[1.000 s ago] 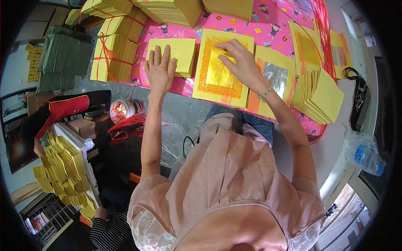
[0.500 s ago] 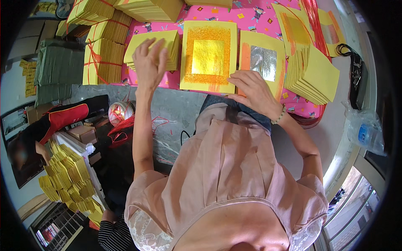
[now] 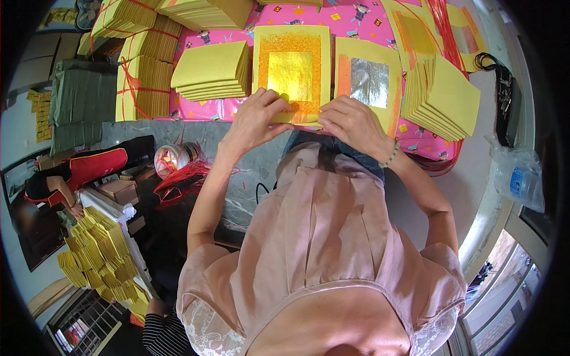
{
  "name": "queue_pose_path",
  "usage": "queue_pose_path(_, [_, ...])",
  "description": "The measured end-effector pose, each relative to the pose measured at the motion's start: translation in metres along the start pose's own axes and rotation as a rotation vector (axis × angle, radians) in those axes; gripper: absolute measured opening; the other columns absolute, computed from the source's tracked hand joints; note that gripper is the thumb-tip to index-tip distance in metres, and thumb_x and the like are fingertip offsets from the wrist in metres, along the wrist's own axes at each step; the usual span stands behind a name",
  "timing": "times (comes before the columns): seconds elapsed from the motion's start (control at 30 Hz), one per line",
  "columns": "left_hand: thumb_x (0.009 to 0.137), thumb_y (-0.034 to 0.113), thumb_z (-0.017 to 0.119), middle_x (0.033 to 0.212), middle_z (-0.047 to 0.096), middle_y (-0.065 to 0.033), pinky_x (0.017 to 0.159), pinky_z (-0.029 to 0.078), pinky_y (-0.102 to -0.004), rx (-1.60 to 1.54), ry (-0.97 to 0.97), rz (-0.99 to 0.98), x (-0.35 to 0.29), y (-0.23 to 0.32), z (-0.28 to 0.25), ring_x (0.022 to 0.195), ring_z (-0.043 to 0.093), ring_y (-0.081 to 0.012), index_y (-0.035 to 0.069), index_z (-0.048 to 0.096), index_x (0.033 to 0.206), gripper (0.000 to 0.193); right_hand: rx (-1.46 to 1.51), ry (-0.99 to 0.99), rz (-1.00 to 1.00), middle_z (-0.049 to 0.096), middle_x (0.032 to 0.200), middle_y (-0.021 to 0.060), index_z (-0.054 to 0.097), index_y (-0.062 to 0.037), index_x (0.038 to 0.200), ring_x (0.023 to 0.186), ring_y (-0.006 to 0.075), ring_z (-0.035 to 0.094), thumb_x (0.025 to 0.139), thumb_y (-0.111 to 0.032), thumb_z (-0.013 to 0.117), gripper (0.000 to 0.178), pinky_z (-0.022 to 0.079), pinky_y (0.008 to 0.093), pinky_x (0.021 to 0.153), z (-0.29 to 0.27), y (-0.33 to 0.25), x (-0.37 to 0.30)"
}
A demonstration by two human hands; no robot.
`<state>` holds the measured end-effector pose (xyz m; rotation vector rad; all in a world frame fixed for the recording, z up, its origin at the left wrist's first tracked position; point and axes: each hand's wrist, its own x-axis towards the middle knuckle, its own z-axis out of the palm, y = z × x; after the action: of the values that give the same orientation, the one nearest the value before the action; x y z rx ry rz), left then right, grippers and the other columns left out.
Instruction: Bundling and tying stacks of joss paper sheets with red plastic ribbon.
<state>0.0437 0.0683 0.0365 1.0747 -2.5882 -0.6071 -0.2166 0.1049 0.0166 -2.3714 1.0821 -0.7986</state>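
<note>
Gold-foiled yellow sheet (image 3: 291,74) on pink surface (image 3: 205,109), near edge pinched by left hand (image 3: 259,117) and right hand (image 3: 354,123), seemingly for even control.

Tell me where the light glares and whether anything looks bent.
Head view: glare streaks the gold foil and silver foil; head view: shadows line the pink blouse's folds; head view: the room bows toward a black rim.

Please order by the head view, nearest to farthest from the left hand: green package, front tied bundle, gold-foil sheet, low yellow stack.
1. Gold-foil sheet, touching left hand
2. Low yellow stack, just left
3. Front tied bundle, farther left
4. Green package, far left
</note>
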Motion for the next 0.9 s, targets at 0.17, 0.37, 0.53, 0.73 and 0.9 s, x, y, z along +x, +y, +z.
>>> queue_pose_path(0.17, [0.070,0.024,0.080,0.096,0.060,-0.0060,0.080,0.049,-0.0388,-0.014,-0.026,-0.020,0.001,-0.003,-0.002,0.093,0.057,-0.0266,0.011,0.067,0.098,0.034,0.012,-0.017,0.024,0.065,0.091,0.0079,0.067,-0.0007,0.087,0.086,0.0253,0.062,0.083,-0.013,0.069,0.013,0.051,0.0349,0.075,-0.001,0.000,0.003])
queue_pose_path(0.37, [0.070,0.025,0.080,0.093,0.061,-0.0067,0.077,0.050,-0.0391,-0.029,-0.034,-0.033,0.004,-0.007,-0.003,0.091,0.058,-0.0273,0.011,0.067,0.097,0.033,-0.064,-0.024,-0.019,0.064,0.092,0.0082,0.066,-0.0024,0.092,0.086,0.0253,0.062,0.080,-0.018,0.072,0.020,0.051,0.0357,0.074,-0.002,-0.004,0.003])
queue_pose_path(0.53, [0.070,0.027,0.080,0.092,0.061,-0.0068,0.077,0.050,-0.0393,-0.025,-0.054,-0.028,0.006,-0.007,-0.006,0.090,0.059,-0.0278,0.011,0.067,0.096,0.033,-0.098,-0.020,-0.021,0.064,0.089,0.0078,0.066,-0.0031,0.089,0.083,0.0259,0.063,0.080,-0.017,0.072,0.018,0.052,0.0363,0.071,0.001,-0.004,0.005])
queue_pose_path(0.73, [0.069,0.029,0.081,0.095,0.060,-0.0074,0.078,0.049,-0.0394,-0.020,-0.074,-0.016,0.008,-0.006,-0.006,0.091,0.058,-0.0280,0.011,0.066,0.096,0.036,-0.039,-0.089,0.027,0.064,0.080,0.0080,0.067,-0.0035,0.082,0.074,0.0262,0.065,0.083,-0.017,0.068,0.013,0.052,0.0355,0.064,-0.003,0.004,0.013])
queue_pose_path(0.9, [0.069,0.034,0.081,0.095,0.060,-0.0080,0.079,0.049,-0.0406,-0.071,-0.079,-0.027,0.008,-0.011,-0.006,0.092,0.058,-0.0290,0.010,0.065,0.096,0.040,0.014,-0.156,0.094,0.066,0.080,0.0092,0.068,-0.0027,0.082,0.073,0.0274,0.065,0.084,-0.017,0.068,0.015,0.051,0.0367,0.062,-0.008,0.008,0.018])
